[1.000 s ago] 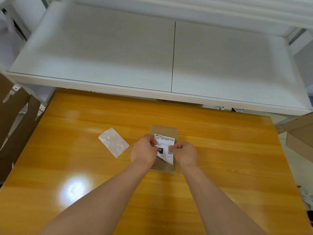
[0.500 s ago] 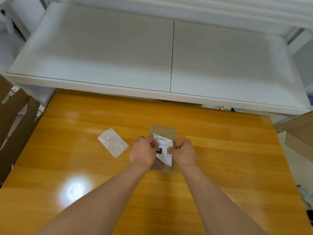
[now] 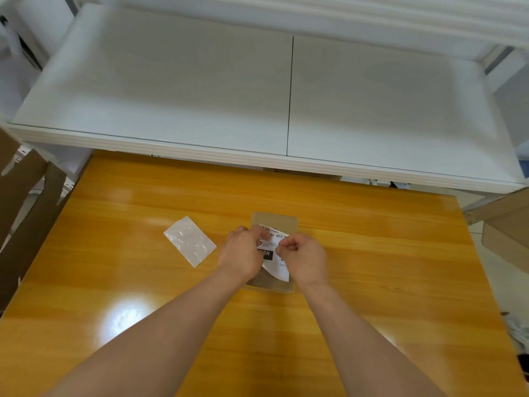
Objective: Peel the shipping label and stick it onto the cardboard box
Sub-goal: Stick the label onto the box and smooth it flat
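Cardboard box (image 3: 274, 220) half hidden — left hand (image 3: 242, 253), right hand (image 3: 307, 259) both pinch shipping label (image 3: 278, 269); glossy sheet (image 3: 189, 241) lies left.

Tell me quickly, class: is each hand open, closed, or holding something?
Left hand: closed, pinching the shipping label.
Right hand: closed, pinching the same label.
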